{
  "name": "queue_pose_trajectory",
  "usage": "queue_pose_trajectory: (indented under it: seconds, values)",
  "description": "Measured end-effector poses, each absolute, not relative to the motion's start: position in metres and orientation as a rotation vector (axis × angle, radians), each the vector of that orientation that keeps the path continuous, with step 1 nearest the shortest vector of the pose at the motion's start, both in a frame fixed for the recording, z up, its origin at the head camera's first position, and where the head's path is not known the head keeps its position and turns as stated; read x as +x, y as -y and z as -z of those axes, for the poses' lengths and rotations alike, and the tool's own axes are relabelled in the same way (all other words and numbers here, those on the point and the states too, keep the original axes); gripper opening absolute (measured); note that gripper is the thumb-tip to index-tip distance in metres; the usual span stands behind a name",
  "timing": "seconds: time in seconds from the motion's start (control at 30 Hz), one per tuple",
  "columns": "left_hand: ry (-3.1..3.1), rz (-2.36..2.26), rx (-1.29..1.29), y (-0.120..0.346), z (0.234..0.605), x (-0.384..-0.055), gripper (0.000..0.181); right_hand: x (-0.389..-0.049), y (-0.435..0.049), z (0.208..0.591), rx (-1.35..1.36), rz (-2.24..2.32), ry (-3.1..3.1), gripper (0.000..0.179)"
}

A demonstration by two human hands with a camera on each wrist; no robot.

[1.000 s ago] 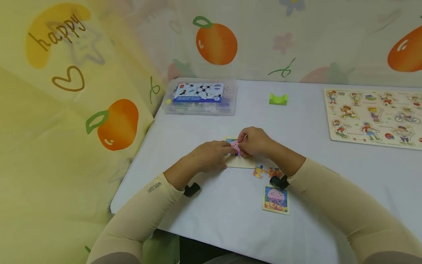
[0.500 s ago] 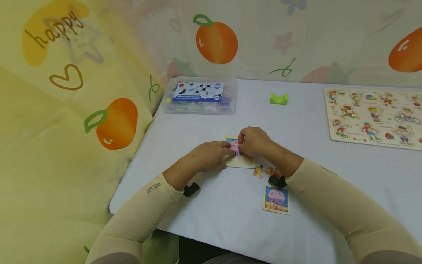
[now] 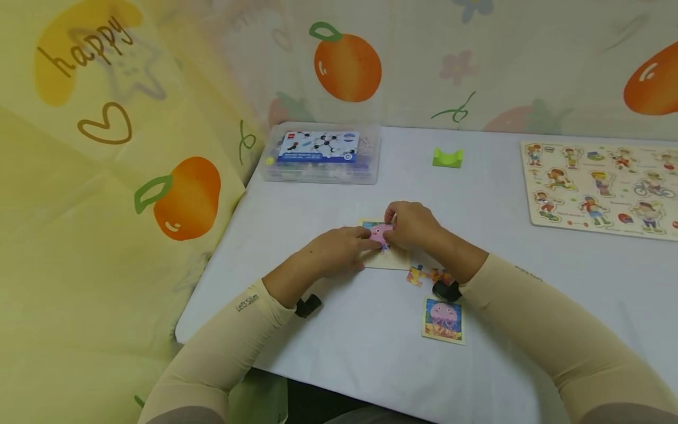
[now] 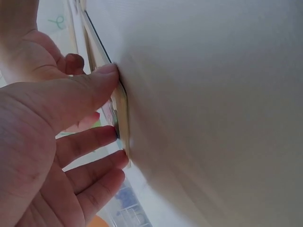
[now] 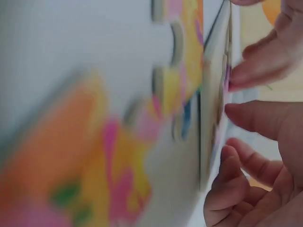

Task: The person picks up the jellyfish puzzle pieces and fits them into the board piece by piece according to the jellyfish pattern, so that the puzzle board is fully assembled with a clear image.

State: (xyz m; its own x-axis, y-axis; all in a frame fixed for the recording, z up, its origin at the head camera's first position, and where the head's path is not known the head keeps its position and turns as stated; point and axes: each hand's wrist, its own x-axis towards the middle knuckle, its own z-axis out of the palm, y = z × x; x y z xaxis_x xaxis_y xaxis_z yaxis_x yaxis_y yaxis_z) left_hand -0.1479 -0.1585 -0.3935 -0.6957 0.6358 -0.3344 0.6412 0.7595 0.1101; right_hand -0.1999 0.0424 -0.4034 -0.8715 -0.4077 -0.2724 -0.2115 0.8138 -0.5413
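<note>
A small wooden jigsaw tray (image 3: 393,261) lies mid-table, with pink jellyfish pieces (image 3: 376,233) in its upper part. My left hand (image 3: 338,250) holds the tray's left side. In the left wrist view its thumb is at the near edge and its fingers meet the tray edge (image 4: 123,113). Over the tray's upper right is my right hand (image 3: 414,227), thumb and forefinger closed in at a jigsaw piece that they mostly cover. The right wrist view shows its other fingers (image 5: 228,189) curled. Loose yellow-orange pieces (image 3: 416,276) lie just below the tray.
A jellyfish picture (image 3: 444,319) lies nearer the table's front edge. Farther back stand a clear plastic kit box (image 3: 323,171) and a green curved block (image 3: 447,158). To the right is a wooden figure-puzzle board (image 3: 582,185).
My right fingertips have shifted slightly up and right on the tray, showing more of the jellyfish and its blue background. The left hand stays in place.
</note>
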Motion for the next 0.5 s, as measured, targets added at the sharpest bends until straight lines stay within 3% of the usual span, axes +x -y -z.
queue_pose_trajectory:
  seconds: [0.5]
  values:
    - [-2.606,0.079,0.915,0.147,0.391,-0.145,0.050,-0.181,-0.134,0.374,-0.517,0.232,-2.611,0.045]
